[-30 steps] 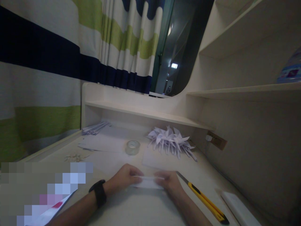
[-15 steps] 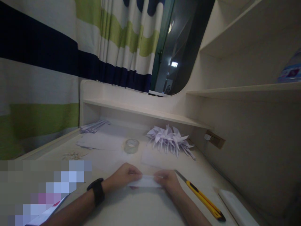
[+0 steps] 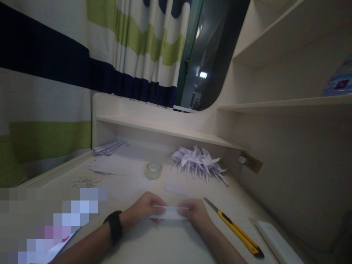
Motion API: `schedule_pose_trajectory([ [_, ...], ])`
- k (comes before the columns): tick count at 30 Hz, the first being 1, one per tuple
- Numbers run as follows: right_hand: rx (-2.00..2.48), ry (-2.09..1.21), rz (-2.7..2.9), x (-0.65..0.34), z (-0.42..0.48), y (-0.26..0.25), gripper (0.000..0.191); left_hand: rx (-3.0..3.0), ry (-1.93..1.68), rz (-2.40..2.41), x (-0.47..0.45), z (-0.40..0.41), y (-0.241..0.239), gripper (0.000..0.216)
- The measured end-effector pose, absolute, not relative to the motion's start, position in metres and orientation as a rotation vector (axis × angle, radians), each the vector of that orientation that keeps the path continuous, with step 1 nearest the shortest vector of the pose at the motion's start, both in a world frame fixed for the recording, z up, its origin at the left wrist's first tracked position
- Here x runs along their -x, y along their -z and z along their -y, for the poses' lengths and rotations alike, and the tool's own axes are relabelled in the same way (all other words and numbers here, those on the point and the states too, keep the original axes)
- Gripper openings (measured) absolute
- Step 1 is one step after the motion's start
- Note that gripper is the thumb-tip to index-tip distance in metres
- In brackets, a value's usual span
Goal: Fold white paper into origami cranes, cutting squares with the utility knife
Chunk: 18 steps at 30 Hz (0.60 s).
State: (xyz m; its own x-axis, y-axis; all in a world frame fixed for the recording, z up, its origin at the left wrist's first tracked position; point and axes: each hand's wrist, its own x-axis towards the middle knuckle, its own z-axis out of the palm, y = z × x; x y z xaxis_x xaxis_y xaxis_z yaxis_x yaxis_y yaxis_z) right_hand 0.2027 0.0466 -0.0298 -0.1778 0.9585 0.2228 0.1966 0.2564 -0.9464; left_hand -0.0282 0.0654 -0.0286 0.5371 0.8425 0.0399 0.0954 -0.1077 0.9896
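Observation:
A small folded strip of white paper [image 3: 169, 212] lies on the pale desk [image 3: 170, 245] between my two hands. My left hand [image 3: 143, 208], with a black band on its wrist, pinches the strip's left end. My right hand [image 3: 195, 213] pinches the right end, fingers curled over it. Both hands rest low on the desk near its front.
A yellow utility knife [image 3: 237, 231] lies just right of my right hand, a white flat object [image 3: 276, 242] beyond it. A heap of folded paper pinwheels [image 3: 198, 163], a tape roll [image 3: 153, 170], loose sheets [image 3: 115, 168] and paper strips [image 3: 108, 147] sit further back under a low shelf.
My hands have shifted slightly on the paper strip, pressing it a little narrower. Nothing else on the desk has moved.

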Motion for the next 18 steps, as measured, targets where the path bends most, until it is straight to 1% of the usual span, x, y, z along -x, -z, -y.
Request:
schedule_pose_trajectory([
  [8,1.133,-1.005,1.506,-0.202,-0.050,0.036,0.034,-1.810,-0.746,-0.820,0.031,-0.078,0.041,0.046],
  [14,1.132,-1.089,1.444,-0.205,-0.052,0.038,0.036,-1.732,-0.762,-0.829,0.033,-0.074,0.035,0.048],
  [18,1.098,-1.082,1.509,-0.203,-0.046,0.029,0.037,-1.615,-0.803,-0.860,0.031,-0.074,0.033,0.051],
])
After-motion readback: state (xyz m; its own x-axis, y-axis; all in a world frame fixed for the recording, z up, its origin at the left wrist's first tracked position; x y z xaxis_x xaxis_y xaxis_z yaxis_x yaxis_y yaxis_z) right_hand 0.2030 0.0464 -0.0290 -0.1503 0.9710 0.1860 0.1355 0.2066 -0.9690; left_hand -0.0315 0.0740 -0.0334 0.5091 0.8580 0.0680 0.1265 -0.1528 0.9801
